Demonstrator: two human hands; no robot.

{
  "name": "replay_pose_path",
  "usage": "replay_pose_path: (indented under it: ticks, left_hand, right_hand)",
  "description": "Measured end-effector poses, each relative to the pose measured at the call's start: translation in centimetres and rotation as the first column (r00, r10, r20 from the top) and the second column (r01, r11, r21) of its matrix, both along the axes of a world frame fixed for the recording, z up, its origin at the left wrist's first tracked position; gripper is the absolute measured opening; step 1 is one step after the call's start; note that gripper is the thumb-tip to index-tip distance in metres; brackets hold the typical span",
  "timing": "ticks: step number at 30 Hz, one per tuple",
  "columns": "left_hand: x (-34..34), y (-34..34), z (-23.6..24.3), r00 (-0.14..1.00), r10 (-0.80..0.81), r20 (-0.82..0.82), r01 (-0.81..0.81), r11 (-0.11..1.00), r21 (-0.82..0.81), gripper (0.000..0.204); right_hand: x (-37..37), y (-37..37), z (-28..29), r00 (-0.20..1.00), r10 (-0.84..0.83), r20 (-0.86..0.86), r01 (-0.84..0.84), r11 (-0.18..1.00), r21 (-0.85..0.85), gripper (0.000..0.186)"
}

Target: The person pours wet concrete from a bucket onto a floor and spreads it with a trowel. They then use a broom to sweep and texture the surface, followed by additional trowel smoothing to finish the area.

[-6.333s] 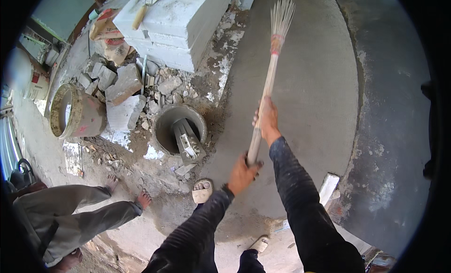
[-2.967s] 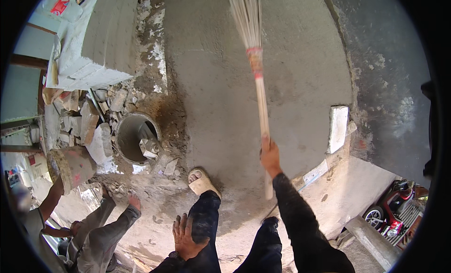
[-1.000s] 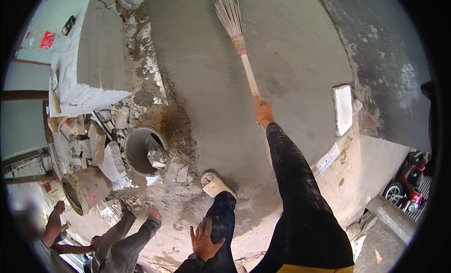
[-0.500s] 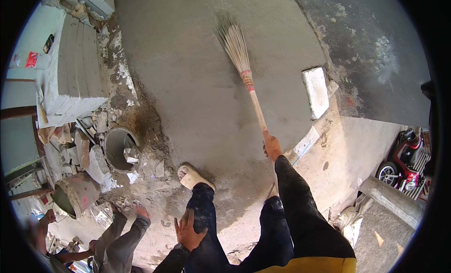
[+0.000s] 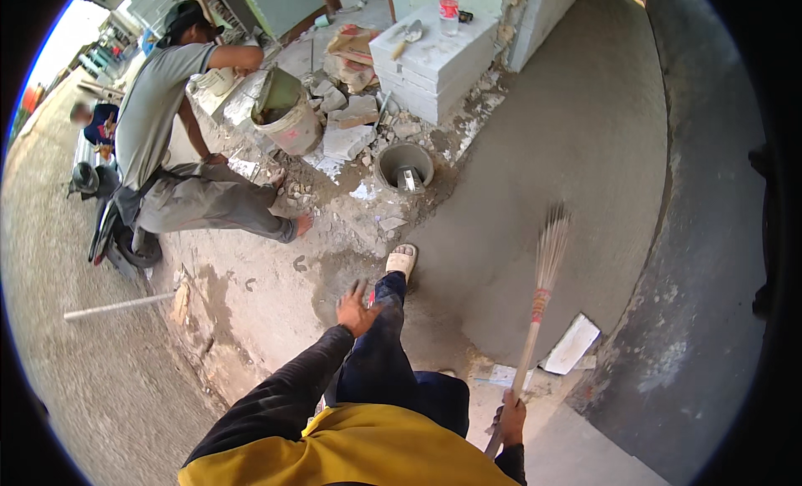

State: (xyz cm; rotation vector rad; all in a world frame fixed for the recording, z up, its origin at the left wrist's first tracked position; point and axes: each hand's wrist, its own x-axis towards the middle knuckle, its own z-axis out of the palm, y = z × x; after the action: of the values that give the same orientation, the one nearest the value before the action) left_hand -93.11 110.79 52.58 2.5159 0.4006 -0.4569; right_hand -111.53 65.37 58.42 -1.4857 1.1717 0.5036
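Note:
A long-handled stick broom (image 5: 543, 295) with stiff thin bristles and a red binding is gripped in my right hand (image 5: 511, 419), low on its wooden handle. Its bristle end points away from me over the smooth wet cement floor (image 5: 593, 127). My left hand (image 5: 357, 309) holds nothing; its fingers are spread beside my left thigh, near the knee. My left foot in a beige sandal (image 5: 402, 260) is at the cement's near left edge. A white block (image 5: 571, 344) lies at the cement's right corner, close to the broom.
A bucket (image 5: 288, 122) and a round tub (image 5: 403, 164) stand among rubble at the far left. Stacked white blocks (image 5: 434, 64) carry a trowel (image 5: 408, 36) and a bottle (image 5: 449, 10). A co-worker (image 5: 180, 135) leans over the bucket. A pole (image 5: 125, 305) lies at left.
The view has swung left, bringing the co-worker fully into sight. My right hand and the broom have come nearer my body. My left hand stays spread near my left leg.

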Motion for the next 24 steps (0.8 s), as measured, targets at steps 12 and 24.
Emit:
replay_pose_path:
  ticks: [12,24]
  left_hand:
    - [-24.5,10.7,0.2,0.653,0.643,-0.4,-0.68,0.73,0.064,0.098]
    - [-3.4,22.8,5.2,0.853,0.497,-0.159,-0.517,0.76,-0.393,0.082]
  right_hand:
    - [-5.5,0.2,9.1,0.954,0.234,-0.186,-0.234,0.972,0.024,0.03]
    - [5.3,8.8,11.2,0.993,0.07,0.091,-0.077,0.994,0.08,0.023]
